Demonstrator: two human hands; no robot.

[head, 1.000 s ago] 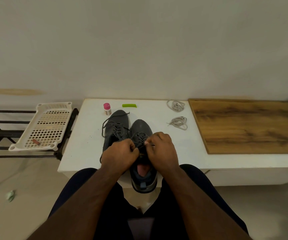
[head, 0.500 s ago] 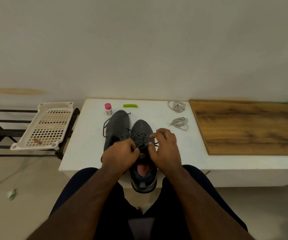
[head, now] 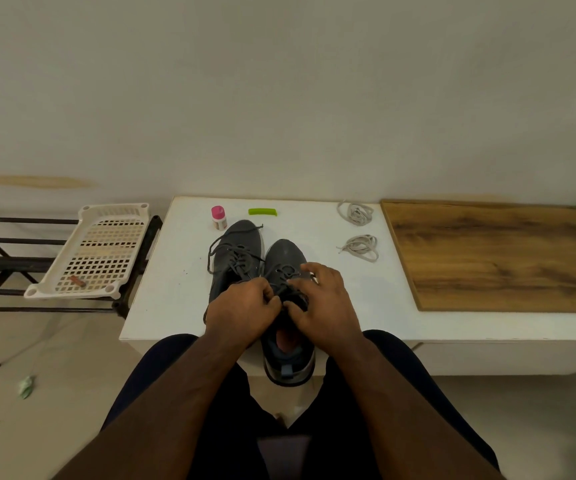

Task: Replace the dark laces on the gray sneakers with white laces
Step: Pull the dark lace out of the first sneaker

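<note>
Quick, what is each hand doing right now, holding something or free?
Left hand: fingers curled, pinching the dark lace on the right sneaker.
Right hand: thumb at the same lace, other fingers spread over the sneaker; a firm hold cannot be told.

Gray sneakers (head: 266, 265), dark laces (head: 234, 259) loosened

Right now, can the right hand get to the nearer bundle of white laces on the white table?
Probably yes. The nearer bundle of white laces lies in the open on the white table, right of the right gray sneaker. Nothing stands between it and the right hand, though that hand is busy with the dark lace.
</note>
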